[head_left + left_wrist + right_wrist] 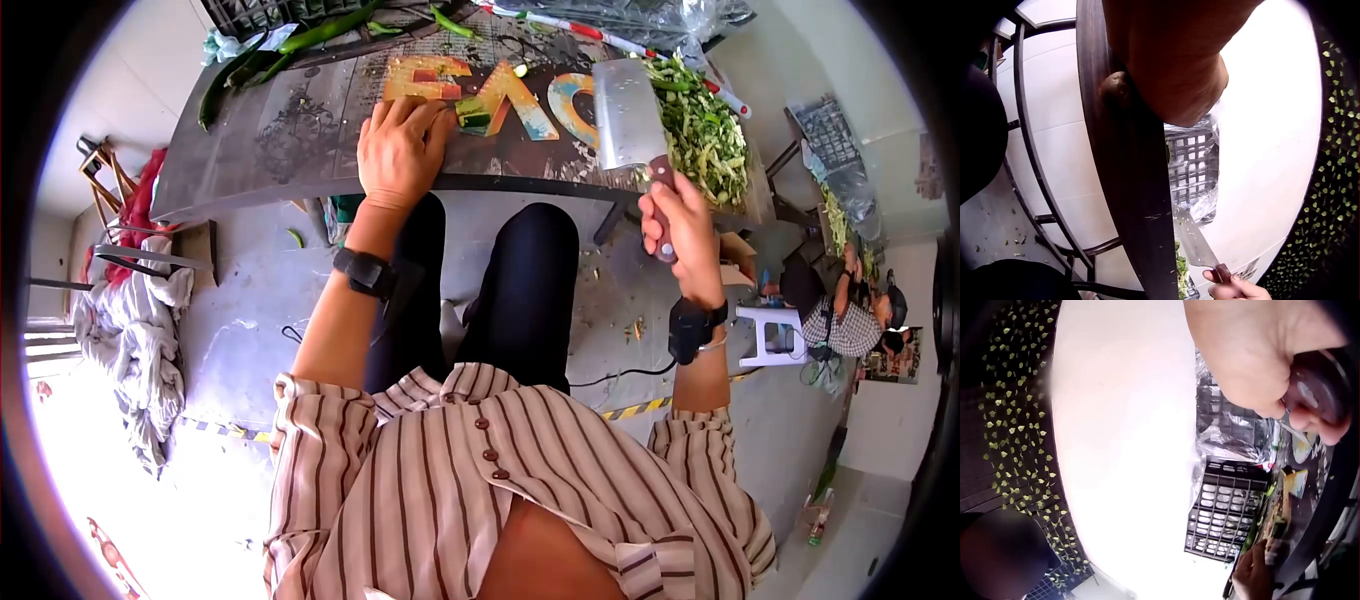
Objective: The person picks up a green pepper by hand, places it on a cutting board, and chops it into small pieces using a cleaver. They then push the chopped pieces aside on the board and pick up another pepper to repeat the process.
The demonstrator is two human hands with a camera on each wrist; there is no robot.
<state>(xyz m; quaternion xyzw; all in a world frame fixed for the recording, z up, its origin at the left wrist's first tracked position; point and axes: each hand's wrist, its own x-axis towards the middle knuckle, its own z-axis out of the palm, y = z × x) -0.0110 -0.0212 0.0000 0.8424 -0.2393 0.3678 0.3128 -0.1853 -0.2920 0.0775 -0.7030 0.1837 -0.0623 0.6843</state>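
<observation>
My right hand (683, 222) grips the brown handle (663, 190) of a cleaver, its fingers wrapped around it. The broad steel blade (628, 112) is over the table's right part, beside a heap of chopped green peppers (705, 140). On the table top, my left hand (400, 150) lies with curled fingers holding a green pepper; the cut green end (474, 113) shows past the thumb side, and the rest is hidden under the hand. In the left wrist view the cleaver blade (1194, 240) appears beyond the table edge. Right wrist view: the left hand (1254, 572) is at lower right.
Long whole green peppers (330, 28) lie at the table's back left, near a black plastic crate (1222, 509). Clear plastic wrap (660, 25) and a red-and-white stick (570, 27) lie along the back. Farther right, another person (845, 315) is near a white stool (772, 337).
</observation>
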